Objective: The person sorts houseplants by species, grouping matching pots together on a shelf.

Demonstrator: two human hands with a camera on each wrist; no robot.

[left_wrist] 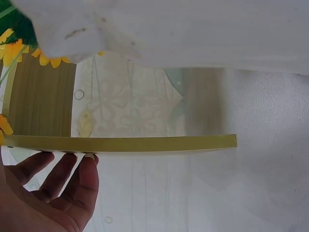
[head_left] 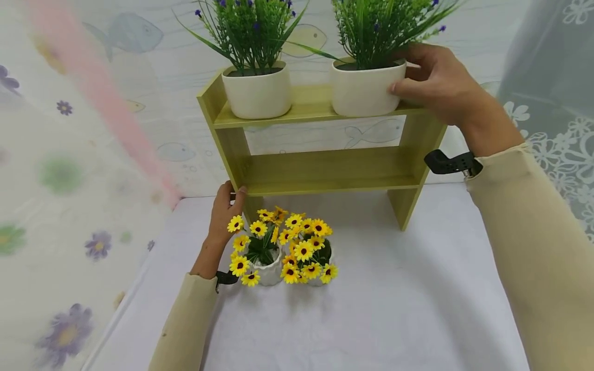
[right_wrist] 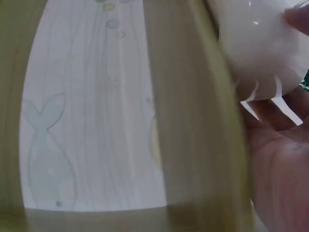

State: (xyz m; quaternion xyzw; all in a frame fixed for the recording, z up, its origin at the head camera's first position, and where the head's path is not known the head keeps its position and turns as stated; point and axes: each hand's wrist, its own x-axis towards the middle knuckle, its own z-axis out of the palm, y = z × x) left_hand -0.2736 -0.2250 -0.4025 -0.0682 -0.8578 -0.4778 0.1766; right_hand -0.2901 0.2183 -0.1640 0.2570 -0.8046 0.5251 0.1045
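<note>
A green-yellow wooden shelf stands against the back wall. On its top board, at the right, is a white planter with green leaves and small purple flowers. My right hand grips this planter at its right end, thumb on the front and fingers behind. The right wrist view shows the planter's glossy side beside the palm. Low on the shelf's left side is my left hand. Its fingertips touch the outer face of the side panel.
A matching white planter stands on the top board's left end. Two small pots of yellow flowers, one at left and one at right, stand on the white cloth before the shelf. A patterned curtain hangs at left.
</note>
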